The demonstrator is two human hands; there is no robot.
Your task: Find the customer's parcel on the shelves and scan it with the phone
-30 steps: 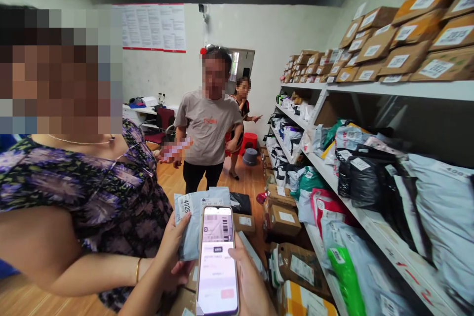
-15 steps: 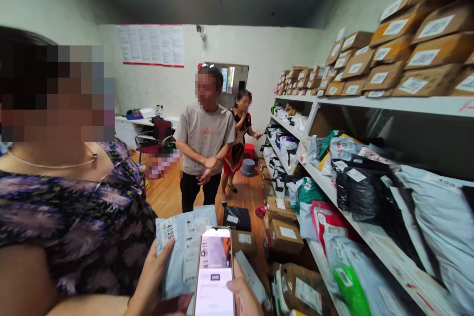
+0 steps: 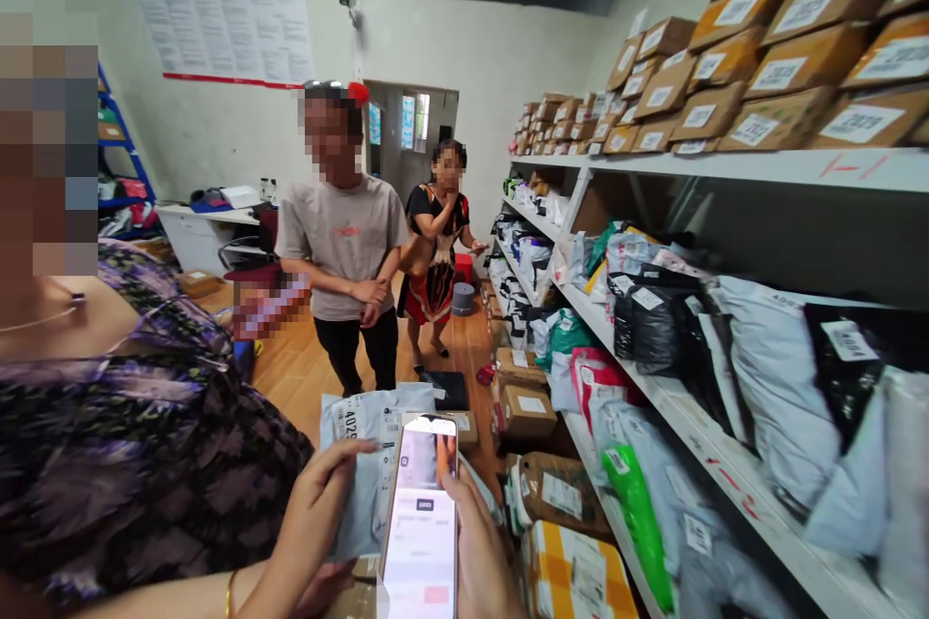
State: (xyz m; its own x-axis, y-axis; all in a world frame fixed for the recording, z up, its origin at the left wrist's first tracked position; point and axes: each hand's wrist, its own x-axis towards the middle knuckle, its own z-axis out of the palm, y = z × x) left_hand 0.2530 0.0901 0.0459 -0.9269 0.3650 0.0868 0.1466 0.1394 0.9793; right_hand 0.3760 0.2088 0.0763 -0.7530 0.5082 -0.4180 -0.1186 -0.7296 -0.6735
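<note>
My right hand (image 3: 480, 542) is closed around a smartphone (image 3: 421, 542), its thumb by the screen's right edge. The phone stands upright with a lit app page and a camera picture at its top. Behind and left of it is a pale grey mailer bag (image 3: 355, 503) with a white label and the number 402 partly readable. Another person's hand (image 3: 319, 493), wearing a gold bracelet, reaches from the left onto the bag, one finger across its front. A shaded hand (image 3: 330, 590) shows under the bag; whose it is I cannot make out. I do not see my left hand for certain.
A person in a floral dress (image 3: 160, 464) stands close on my left. Ahead are a person in a grey T-shirt (image 3: 344, 251) and another in a patterned dress (image 3: 439, 251). Shelving (image 3: 726, 160) with boxes and bags lines the right; parcels (image 3: 573, 571) sit on the floor.
My view has turned right and tilted down a little. The other person's fingers have shifted from the bag's left edge farther across its front. The phone page has scrolled or changed.
</note>
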